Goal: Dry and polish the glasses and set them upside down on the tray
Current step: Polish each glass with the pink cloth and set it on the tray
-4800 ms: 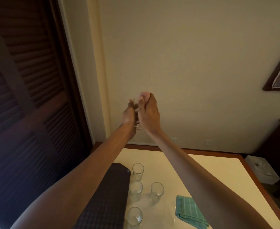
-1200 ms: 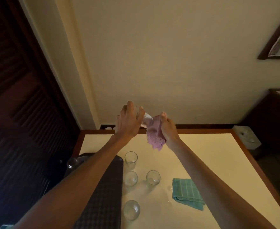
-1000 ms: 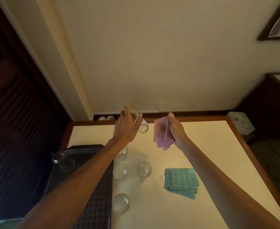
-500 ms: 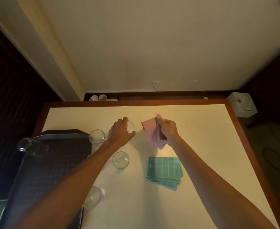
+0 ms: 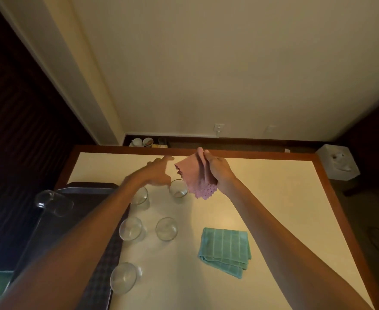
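Note:
My right hand (image 5: 217, 170) grips a pink cloth (image 5: 195, 175) above the far part of the table. My left hand (image 5: 158, 171) hovers with straight fingers just above and left of a clear glass (image 5: 178, 189) standing upright on the table, apart from it. Several more glasses stand upright nearby: one (image 5: 140, 196) under my left wrist, two (image 5: 131, 228) (image 5: 166, 228) in the middle and one (image 5: 123, 277) near me. One glass (image 5: 54, 202) sits at the far left corner of the dark tray (image 5: 50, 231).
A folded green cloth (image 5: 225, 250) lies on the cream table (image 5: 273, 209) right of the glasses. The table has a brown wooden rim. Cups (image 5: 142, 142) sit on the floor behind the table, and a white box (image 5: 338, 162) stands at the right.
My left hand lowered the glass it held onto the table and let go of it. My right hand drew the pink cloth out of the glass and keeps holding it. The view tilted down.

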